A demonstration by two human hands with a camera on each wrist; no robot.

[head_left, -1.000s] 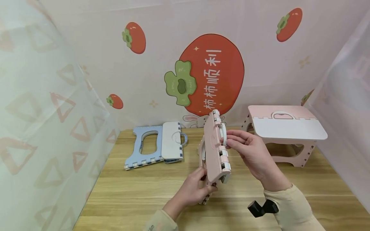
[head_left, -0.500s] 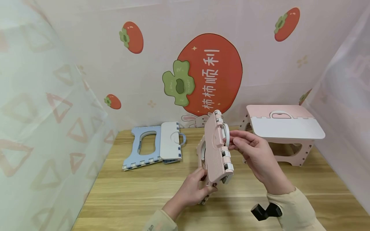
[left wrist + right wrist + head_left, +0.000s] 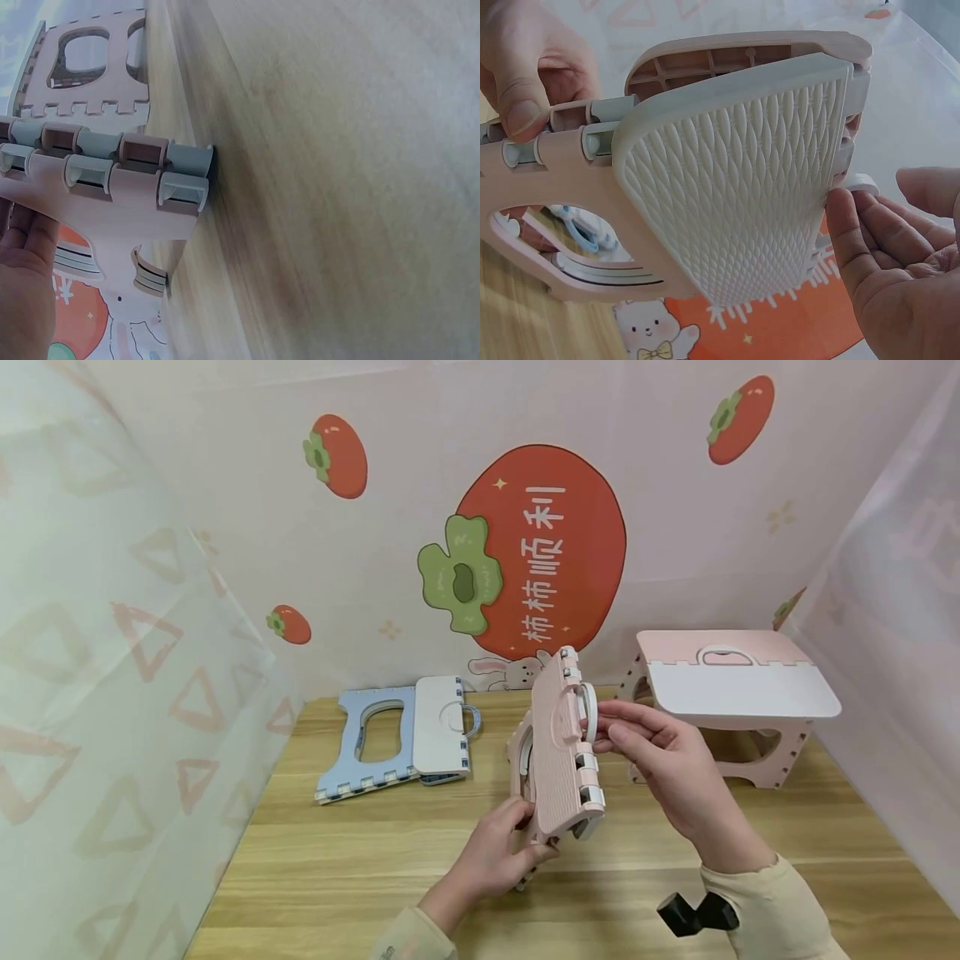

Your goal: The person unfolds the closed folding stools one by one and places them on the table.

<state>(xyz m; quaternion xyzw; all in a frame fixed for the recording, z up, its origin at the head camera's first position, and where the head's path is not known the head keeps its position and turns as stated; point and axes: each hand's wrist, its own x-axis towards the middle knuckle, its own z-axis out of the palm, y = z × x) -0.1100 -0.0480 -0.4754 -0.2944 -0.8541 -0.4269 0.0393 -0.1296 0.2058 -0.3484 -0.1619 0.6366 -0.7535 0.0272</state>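
Your left hand point(image 3: 495, 860) grips the bottom corner of the folded pink stool point(image 3: 558, 752), fingers and thumb curled round its lower edge, and holds it upright on end with that end just above or touching the bench point(image 3: 360, 868); the head view doesn't settle which. Your right hand point(image 3: 660, 760) has fingertips on the white handle point(image 3: 587, 710) at the stool's upper edge, with the fingers close to straight, more a touch than a full grip. Against the frames a second back, little has moved: the stool has tipped a shade so more of its ribbed pink face shows, and your right fingers have slid from clasping the handle to resting on it. The seat halves are closed flat together, so the stool reads as not yet opened. Off to the left a blue stool point(image 3: 397, 739) lies folded flat on the bench; to the right an open pink stool point(image 3: 735, 689) stands on its legs.
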